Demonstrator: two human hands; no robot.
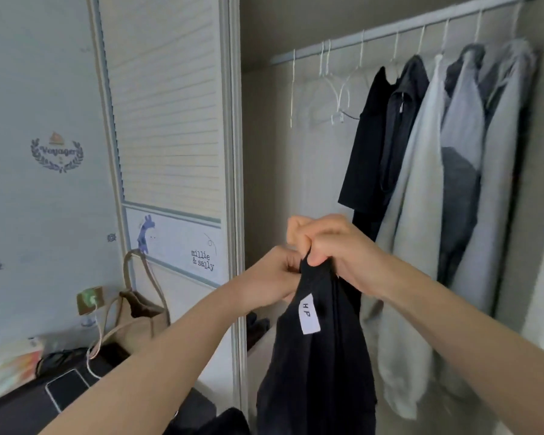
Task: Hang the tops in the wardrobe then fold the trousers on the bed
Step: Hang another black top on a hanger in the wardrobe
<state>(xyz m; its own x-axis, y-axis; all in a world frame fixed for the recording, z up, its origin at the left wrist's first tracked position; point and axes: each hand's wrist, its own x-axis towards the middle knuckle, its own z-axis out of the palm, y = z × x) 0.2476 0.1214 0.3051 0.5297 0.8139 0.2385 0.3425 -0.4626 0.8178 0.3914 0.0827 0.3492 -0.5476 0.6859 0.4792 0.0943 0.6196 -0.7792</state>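
Head view shows me both hands bunched at centre frame: my left hand [272, 273] and right hand [333, 246] have curled fingers [319, 257] pinching the top edge of a black fabric garment with a white "HP" label [314, 356], which hangs down toward the lower centre. I judge this the hanging step. Bare white wire hangers [335, 83] wait on the pale metal wardrobe rail [390, 31] at upper right, left of the dark and grey hung coats [437, 152]. Next I need a hanger, with one hand freed.
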